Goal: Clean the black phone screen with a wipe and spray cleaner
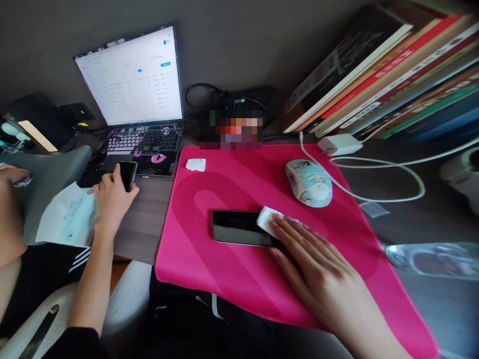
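My right hand (318,259) presses a folded white wipe (266,219) onto the right end of a black phone (239,228), its fingers together and the thumb by the phone's lower edge. That phone lies screen up on a pink mat (224,269). Further left, my left hand (114,199) grips another dark phone (127,174) at the front edge of a laptop (130,75). Beside that hand lies a white printed packet (67,214). A small white piece (196,164) rests near the mat's upper left corner.
A patterned mouse (310,182) sits on the mat's right part. Behind it are a white charger (340,144), its cable and leaning books (374,75). A clear bottle (434,260) lies at the right. Another person's hand (13,174) shows at far left.
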Motion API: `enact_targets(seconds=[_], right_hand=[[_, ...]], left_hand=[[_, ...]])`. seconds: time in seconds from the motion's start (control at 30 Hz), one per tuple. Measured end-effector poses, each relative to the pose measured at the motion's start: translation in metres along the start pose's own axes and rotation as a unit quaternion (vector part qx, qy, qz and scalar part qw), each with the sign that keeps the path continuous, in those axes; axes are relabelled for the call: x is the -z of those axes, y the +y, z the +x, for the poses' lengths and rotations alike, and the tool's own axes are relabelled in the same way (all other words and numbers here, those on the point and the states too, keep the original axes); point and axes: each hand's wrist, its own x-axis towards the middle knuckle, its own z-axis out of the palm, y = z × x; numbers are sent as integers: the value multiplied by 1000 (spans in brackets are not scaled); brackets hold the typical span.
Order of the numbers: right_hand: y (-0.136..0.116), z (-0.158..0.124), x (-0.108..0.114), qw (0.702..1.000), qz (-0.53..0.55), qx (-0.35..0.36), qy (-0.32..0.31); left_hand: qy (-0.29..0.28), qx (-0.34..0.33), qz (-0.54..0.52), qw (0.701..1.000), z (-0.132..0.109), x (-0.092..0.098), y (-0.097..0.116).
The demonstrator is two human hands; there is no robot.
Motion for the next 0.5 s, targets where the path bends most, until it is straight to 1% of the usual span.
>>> enact_targets(seconds=[0.13, 0.3, 0.5], right_hand=[[-1, 1, 1, 1000, 5, 3, -3], [-1, 0, 1, 1000, 14, -10, -17], [-3, 1, 3, 999, 9, -20, -33]], left_hand=[[-22, -7, -30, 999, 1, -3, 0], [-58, 13, -70, 996, 2, 2, 1], [-79, 29, -87, 993, 3, 6, 5]])
